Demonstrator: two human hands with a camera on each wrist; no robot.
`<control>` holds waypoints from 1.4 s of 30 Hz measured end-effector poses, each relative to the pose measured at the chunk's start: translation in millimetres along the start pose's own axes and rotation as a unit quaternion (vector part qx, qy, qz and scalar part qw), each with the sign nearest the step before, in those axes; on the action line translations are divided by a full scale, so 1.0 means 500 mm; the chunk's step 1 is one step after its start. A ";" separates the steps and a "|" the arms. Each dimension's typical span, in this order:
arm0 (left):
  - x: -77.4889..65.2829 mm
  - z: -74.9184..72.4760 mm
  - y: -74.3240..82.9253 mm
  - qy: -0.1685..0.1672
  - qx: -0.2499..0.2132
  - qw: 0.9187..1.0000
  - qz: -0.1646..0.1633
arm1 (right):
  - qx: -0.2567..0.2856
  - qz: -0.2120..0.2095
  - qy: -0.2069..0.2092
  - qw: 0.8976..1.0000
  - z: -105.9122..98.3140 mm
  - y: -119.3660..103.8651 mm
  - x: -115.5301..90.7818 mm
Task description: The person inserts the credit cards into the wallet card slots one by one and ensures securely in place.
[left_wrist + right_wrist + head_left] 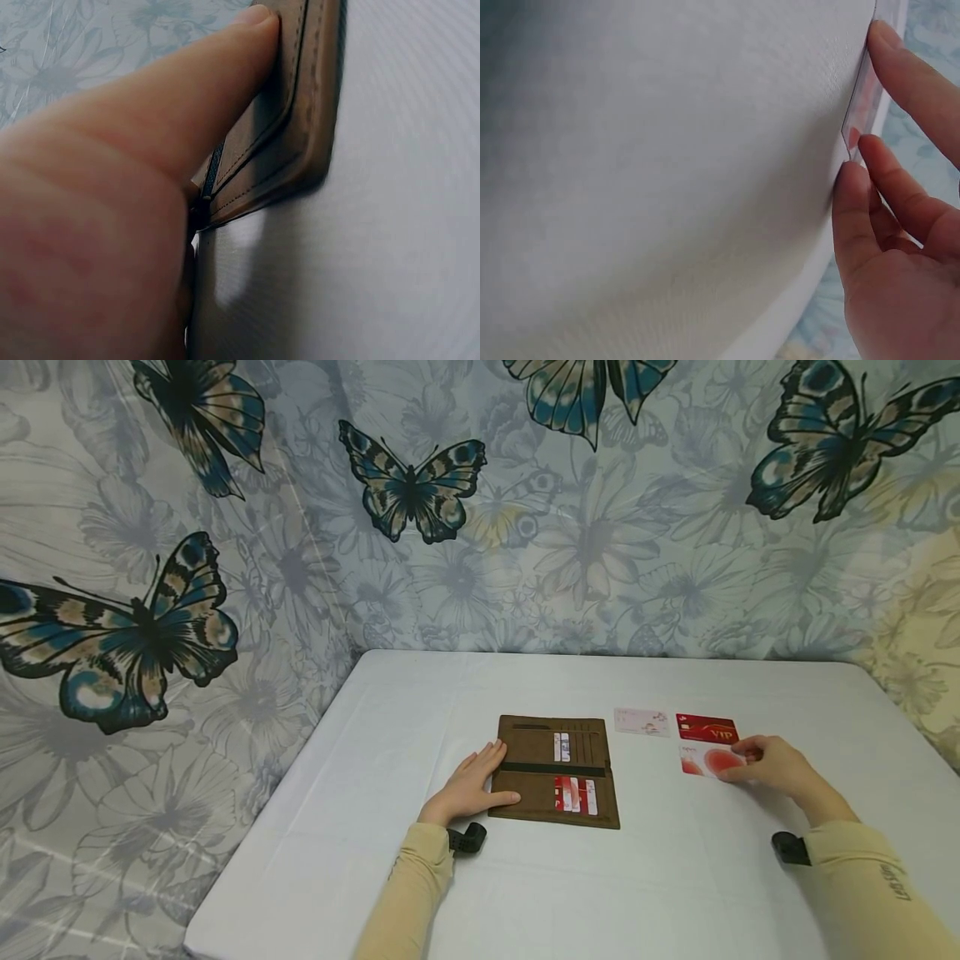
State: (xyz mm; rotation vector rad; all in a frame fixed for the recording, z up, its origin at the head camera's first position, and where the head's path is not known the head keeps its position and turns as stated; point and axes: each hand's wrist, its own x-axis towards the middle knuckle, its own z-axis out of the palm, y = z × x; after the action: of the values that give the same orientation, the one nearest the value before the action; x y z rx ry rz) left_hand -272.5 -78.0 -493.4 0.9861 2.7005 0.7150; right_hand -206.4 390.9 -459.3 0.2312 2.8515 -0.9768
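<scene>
Left hand (471, 788), fingers extended, rests on the wallet (532, 792) while the right hand (783, 772) pinches the red-circled card (702, 761) farther right on the bench (570, 893), where a light edge grip best avoids bending.

Blue-grey floral wall covering (592, 585) is lining the back and left side, with 5 butterflies (411, 492) in teal, tan and black spreading across it: 2 left, 3 at the back. A yellow floral patch (918, 643) is showing far right. Below, a white surface (450, 689) with rounded far corners is catching soft light.
</scene>
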 end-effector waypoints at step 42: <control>0.001 -0.003 0.004 -0.011 0.015 1.000 -0.005 | 0.136 -0.031 -0.018 0.990 0.004 -0.035 -0.016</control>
State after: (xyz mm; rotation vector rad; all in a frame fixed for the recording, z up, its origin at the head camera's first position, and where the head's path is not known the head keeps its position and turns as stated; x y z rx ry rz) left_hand -272.1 -77.2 -491.0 0.9803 2.7036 0.6591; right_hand -201.8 375.0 -449.0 0.1492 2.7009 -1.3676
